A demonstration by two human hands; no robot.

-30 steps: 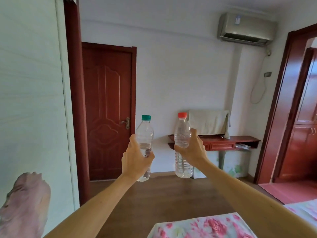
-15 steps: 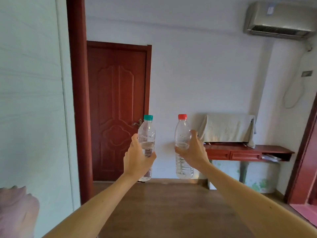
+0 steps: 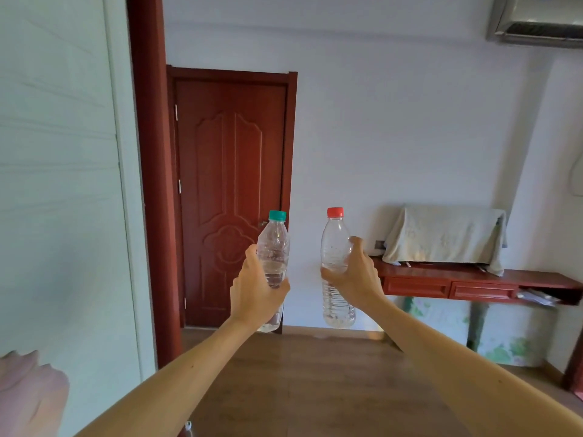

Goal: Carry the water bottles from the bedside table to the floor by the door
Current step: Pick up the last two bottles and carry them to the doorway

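Holds two clear water bottles upright in mid-air at arm's length, side by side but apart, above the wooden floor [image 3: 315, 373] and facing the closed red-brown door [image 3: 233, 168]. Grips the green-capped bottle [image 3: 273, 244] round its middle with the left hand [image 3: 255, 294], fingers curled about it. Grips the red-capped bottle [image 3: 335, 241] at its waist with the right hand [image 3: 356, 279], fingers wrapped round. Looks toward a white wall, with a red wall desk [image 3: 473, 288] at right, under a cloth-draped box [image 3: 441, 238], and an air conditioner [image 3: 542, 26] high up.
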